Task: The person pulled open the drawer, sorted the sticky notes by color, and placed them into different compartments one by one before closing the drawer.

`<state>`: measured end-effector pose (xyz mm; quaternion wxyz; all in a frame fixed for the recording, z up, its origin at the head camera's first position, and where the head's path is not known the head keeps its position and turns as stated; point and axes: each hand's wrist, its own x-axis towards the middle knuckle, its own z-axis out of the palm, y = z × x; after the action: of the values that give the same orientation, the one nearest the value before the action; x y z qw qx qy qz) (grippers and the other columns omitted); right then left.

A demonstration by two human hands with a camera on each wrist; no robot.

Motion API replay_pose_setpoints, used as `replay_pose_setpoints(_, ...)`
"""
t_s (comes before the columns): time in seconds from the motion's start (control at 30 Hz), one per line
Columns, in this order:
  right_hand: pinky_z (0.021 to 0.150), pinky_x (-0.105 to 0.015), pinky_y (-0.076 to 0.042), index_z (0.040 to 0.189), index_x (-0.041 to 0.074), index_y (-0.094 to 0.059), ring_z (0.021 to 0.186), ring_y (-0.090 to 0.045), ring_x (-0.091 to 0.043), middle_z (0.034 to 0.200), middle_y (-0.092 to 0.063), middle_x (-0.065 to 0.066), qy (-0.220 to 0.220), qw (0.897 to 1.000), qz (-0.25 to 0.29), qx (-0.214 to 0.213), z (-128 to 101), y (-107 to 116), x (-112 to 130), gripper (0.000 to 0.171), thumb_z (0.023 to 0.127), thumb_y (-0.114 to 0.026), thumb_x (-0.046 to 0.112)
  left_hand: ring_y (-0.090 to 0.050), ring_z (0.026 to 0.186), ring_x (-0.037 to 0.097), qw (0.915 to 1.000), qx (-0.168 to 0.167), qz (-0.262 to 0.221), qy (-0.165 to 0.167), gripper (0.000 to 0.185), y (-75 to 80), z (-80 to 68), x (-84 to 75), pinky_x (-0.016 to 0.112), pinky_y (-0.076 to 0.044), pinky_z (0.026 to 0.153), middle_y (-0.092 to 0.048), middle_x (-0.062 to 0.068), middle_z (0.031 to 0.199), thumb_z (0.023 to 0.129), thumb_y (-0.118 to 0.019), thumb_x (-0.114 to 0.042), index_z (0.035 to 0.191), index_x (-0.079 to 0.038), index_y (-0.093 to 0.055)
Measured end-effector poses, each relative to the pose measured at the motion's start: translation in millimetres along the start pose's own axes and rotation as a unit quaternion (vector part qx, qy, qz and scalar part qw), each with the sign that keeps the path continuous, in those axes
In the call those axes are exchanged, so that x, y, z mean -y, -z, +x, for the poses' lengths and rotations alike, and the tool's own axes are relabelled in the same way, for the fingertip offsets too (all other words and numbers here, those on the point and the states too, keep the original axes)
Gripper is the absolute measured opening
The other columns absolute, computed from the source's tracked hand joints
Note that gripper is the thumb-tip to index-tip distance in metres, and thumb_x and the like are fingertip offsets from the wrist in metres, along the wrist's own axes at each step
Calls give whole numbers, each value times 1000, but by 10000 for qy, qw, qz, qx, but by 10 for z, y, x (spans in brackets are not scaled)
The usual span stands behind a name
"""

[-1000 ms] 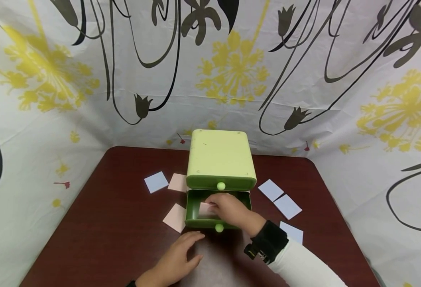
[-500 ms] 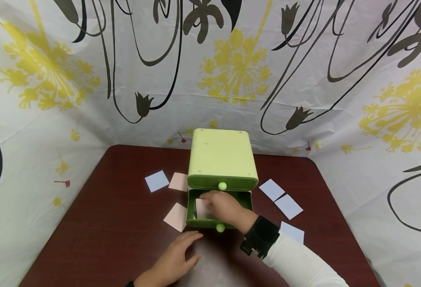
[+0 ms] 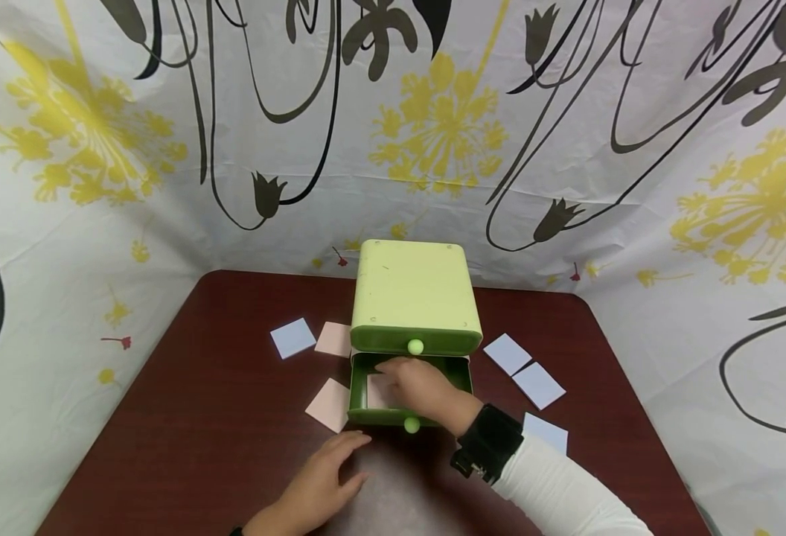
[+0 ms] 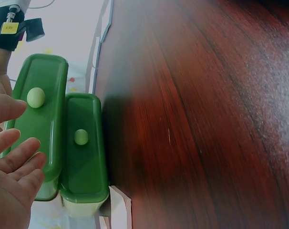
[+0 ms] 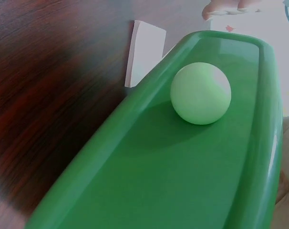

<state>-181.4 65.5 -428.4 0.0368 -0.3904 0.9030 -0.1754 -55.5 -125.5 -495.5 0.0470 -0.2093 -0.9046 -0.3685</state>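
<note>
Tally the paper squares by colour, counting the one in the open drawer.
Blue squares: 4
Pink squares: 3, two on the table and one in the drawer under the right hand
Total: 7

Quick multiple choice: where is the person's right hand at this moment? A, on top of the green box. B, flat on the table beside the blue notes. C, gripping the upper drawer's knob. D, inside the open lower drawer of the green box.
D: the head view shows the right hand reaching into the pulled-out lower drawer, over a pink note, while the upper drawer is shut.
</note>
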Motion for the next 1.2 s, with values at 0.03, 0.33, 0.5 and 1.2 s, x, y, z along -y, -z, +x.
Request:
replay_pose_setpoints(0.03,90,-38,-53,122,-1,-64,112,-61,-26,118,-67,-12,10,10000,17,-13,-8,-1,-1,32,90,-63,1,-58,115,28,10000,-26,10,11,43,5,-2,5,44,-50,93,-60,12,125,81,-76,-9,122,-6,-62)
replay_pose_setpoints(0.33,93,-39,-52,123,2,-63,114,-60,-24,119,-66,-10,-154,9994,259,-138,-85,42,63,34,90,-64,2,-60,111,25,9984,-330,298,335,40,79,-9,174,43,-51,90,-63,8,119,79,-77,-6,117,-5,-64)
replay_pose_setpoints(0.5,94,-39,-51,124,6,-64,116,-59,-23,120,-65,-8,-149,9991,168,-348,-143,73,143,33,90,-67,9,-59,112,25,9939,-453,499,878,40,131,39,334,44,-50,92,-64,7,117,79,-77,-5,117,-6,-65)
replay_pose_setpoints(1.2,95,-25,-49,121,13,-66,117,-56,-14,124,-62,-1,972,9911,-526,-745,-237,-4,681,37,87,-73,24,-57,112,38,9760,-419,719,2014,54,175,444,885,51,-50,90,-59,25,121,82,-77,-14,126,9,-55)
